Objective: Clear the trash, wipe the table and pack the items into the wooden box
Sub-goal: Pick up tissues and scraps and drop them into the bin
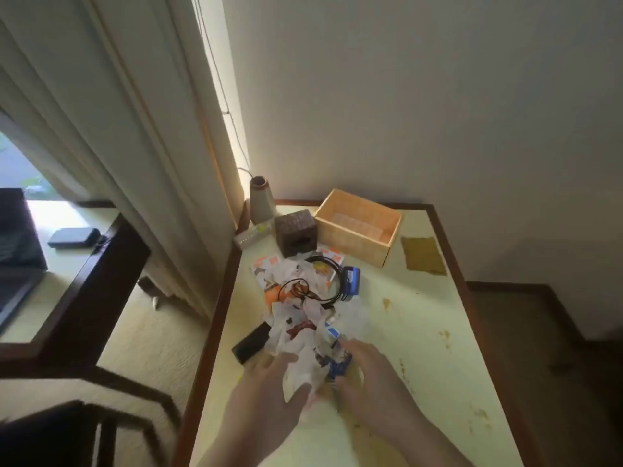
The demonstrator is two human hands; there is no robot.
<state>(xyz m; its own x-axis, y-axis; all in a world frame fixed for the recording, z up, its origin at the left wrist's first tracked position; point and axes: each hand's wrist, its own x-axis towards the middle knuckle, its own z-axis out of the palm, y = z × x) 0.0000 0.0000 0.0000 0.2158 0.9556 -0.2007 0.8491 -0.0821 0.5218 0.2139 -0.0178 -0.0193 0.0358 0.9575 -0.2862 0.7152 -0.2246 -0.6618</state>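
A pile of crumpled white paper [296,328] and wrappers lies in the middle of the pale table [424,308]. My left hand [269,382] pinches white paper at the pile's near end, between thumb and fingers. Just to its right, my right hand [374,375] curls round a blue wrapper [338,365]; both hands are blurred. An open wooden box [350,246] stands at the back, with an olive cloth [423,254] to its right. A black cable [325,264], a blue pack [352,279], orange leaflets [269,264] and a black device [251,342] lie in or beside the pile.
A dark brown cube [295,232], a grey vase [261,200] and a white strip [249,235] stand at the back left corner. Brown stains [445,335] mark the table's right side. A curtain hangs to the left; beyond it a desk holds a laptop [17,251].
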